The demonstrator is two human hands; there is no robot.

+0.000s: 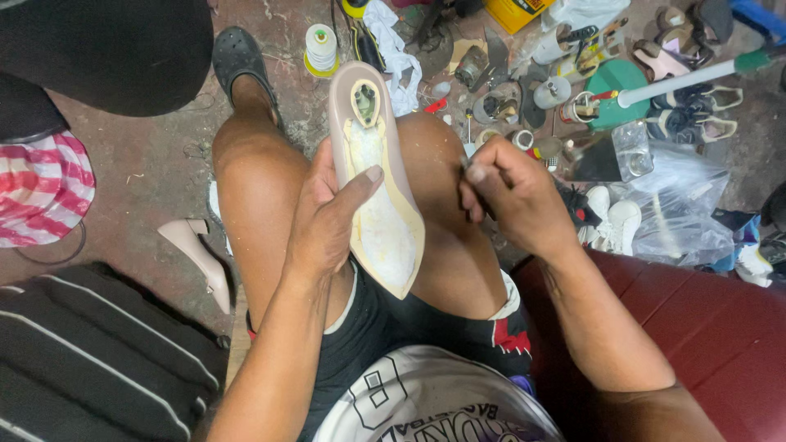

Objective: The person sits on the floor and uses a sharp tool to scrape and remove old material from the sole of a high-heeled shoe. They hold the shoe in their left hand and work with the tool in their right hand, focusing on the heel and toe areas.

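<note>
- small tool in right hand: mostly hidden inside the closed fingers, kind not readable.
- beige shoe sole: one long edge covered by the left hand; far side of it unseen.
- striped bag: cut off at left and bottom edges.
- pink striped cloth: cut off at left edge.
- floor clutter: tools and tins too small and tangled to tell apart.
- dark red seat: runs off right edge.

Shoe-repair workshop: scattered shoes, thread spool
</note>
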